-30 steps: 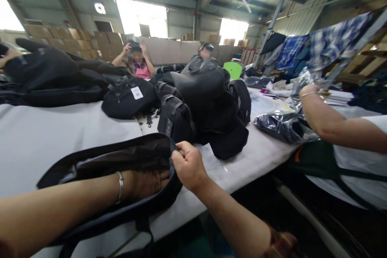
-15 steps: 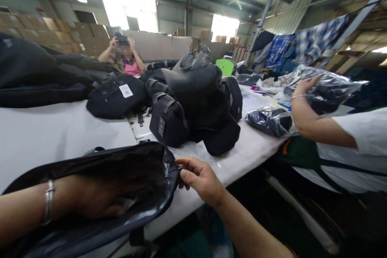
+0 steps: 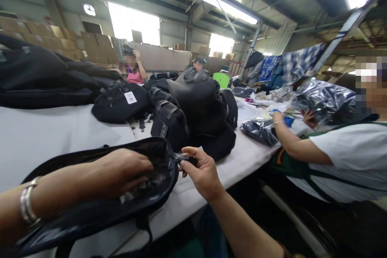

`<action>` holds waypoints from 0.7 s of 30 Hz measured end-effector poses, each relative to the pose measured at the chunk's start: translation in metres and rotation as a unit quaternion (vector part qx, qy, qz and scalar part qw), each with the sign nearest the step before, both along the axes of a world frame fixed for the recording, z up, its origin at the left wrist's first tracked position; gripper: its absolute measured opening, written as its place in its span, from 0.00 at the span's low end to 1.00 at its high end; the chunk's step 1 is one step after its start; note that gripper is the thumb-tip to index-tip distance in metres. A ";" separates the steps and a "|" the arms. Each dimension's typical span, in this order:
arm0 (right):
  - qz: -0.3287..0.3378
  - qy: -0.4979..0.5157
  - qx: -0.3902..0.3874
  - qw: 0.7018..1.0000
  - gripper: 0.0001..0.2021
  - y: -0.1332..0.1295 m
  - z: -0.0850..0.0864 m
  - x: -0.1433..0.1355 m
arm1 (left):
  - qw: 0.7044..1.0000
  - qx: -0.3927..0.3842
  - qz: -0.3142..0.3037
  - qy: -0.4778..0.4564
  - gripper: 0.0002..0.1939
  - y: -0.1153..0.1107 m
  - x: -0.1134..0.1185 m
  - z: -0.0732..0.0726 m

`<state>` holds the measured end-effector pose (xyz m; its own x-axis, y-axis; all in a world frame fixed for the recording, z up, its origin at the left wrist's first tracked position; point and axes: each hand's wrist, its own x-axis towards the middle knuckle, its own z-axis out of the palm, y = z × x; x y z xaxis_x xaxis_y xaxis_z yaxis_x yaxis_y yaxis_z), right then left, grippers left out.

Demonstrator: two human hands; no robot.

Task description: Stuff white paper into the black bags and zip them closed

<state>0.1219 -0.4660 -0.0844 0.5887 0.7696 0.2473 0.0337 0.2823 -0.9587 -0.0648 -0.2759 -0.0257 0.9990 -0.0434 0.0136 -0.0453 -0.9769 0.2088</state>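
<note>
A black bag [image 3: 99,213] with a shiny dark lining lies on the table in front of me, its mouth wide open toward me. My left hand [image 3: 123,171], with a silver bangle at the wrist, is over the opening, its fingers curled down. Crumpled, shiny clear material [image 3: 142,189] shows beneath those fingers; what they grip is partly hidden. At the bag's right end, my right hand [image 3: 201,171] pinches a small dark tab [image 3: 184,158] between thumb and fingers. A black strap [image 3: 144,223] hangs from the bag's near side.
A heap of black bags [image 3: 196,109] stands beyond my hands, and a tagged black bag [image 3: 121,100] lies left of it. At right a co-worker in a white shirt [image 3: 347,161] handles plastic-wrapped packages [image 3: 325,98]. The white table's [image 3: 60,133] near edge runs diagonally.
My left hand has risen from deep inside the bag to its opening. My right hand stays at the bag's end. The co-worker's hands have moved lower, and the view has tilted upward.
</note>
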 end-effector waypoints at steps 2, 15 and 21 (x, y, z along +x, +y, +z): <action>-0.033 -0.054 -0.002 0.998 0.15 0.003 0.004 -0.004 | 0.997 -0.050 0.006 -0.057 0.10 -0.015 0.015 0.021; -0.014 -0.132 0.028 0.991 0.17 -0.005 0.020 -0.007 | 0.983 -0.092 0.051 -0.149 0.04 -0.052 0.051 0.029; -0.011 0.017 0.005 1.000 0.19 -0.002 0.018 -0.007 | 0.938 -0.283 0.161 -0.115 0.12 -0.059 0.052 0.029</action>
